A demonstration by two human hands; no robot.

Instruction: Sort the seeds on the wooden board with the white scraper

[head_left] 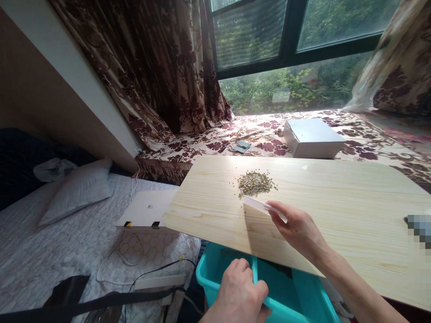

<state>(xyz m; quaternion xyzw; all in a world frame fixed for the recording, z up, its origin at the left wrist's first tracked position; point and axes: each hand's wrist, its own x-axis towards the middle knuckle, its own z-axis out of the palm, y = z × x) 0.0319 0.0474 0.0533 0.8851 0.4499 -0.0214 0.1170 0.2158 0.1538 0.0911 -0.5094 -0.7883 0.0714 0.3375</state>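
My right hand (298, 224) pinches a thin white flat piece (257, 204), like a card or scraper, tilted over the wooden board. Its far tip is at the near edge of a loose pile of small green-brown beans or seeds (256, 183). A few grains lie scattered around the pile. Below the board's near edge, my left hand (240, 287) is closed at the divider and near rim of a turquoise two-compartment bin (210, 280). Its fingertips are hidden. Some small dark grains show at the back of the bin's left compartment.
The pale wooden board (340, 202) overhangs the bin. Behind it, a light box (314, 137) and a folded grey-green cloth (241, 146) rest on the floral-covered sill. A white box (146, 208), cables and a pillow (79, 190) are on the bed at left. A blurred object sits at the right edge.
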